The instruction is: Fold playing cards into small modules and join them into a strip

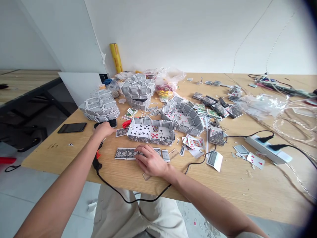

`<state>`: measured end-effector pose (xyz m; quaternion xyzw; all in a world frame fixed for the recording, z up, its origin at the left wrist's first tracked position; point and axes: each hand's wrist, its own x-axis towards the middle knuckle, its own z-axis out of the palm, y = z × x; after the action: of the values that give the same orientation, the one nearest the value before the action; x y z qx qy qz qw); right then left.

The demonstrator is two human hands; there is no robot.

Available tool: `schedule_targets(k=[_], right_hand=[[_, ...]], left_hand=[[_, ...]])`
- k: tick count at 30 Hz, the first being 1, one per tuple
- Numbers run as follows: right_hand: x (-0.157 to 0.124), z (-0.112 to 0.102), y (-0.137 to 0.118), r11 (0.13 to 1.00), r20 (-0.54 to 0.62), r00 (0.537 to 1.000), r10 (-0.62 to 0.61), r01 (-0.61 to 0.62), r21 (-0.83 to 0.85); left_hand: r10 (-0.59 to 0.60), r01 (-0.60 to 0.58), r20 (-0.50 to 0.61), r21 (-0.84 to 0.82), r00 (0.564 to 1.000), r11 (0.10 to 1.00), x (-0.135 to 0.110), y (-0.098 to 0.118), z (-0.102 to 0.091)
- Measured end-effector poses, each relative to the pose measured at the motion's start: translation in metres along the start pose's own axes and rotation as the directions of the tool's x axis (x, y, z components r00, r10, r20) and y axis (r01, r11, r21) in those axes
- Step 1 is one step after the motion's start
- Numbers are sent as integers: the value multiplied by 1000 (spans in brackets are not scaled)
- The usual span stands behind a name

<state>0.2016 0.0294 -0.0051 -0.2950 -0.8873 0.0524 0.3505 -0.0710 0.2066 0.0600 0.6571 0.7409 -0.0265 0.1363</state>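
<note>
My left hand (103, 129) reaches forward onto a black phone (109, 123) near the table's left side; its fingers curl over the phone's edge. My right hand (151, 162) lies flat, fingers spread, pressing on a strip of folded playing cards (126, 153) near the front edge. Just behind the strip stands a rectangular tray made of playing cards (151, 132). A glue gun (97, 160) with a black cord lies under my left forearm.
Another black phone (72, 127) lies at the left. Heart-shaped card boxes (138, 91) (100, 107) (183, 117) stand behind. Loose cards and card packs are scattered at centre and right. A white power strip (264, 148) and wires sit at the right. A yellow roll (116, 58) leans on the wall.
</note>
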Motion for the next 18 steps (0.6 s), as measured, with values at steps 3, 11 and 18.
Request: schedule_targets(k=[3, 11, 18], right_hand=[[0, 0, 0, 1000, -4, 1000, 2, -2, -5], [0, 0, 1, 1000, -9, 1000, 9, -9, 6], [-1, 0, 2, 1000, -2, 1000, 14, -14, 15]], left_hand=[[67, -68, 38, 7, 997, 998, -8, 10, 1], [119, -121, 47, 42, 992, 992, -13, 22, 6], [122, -123, -21, -42, 992, 991, -17, 7, 9]])
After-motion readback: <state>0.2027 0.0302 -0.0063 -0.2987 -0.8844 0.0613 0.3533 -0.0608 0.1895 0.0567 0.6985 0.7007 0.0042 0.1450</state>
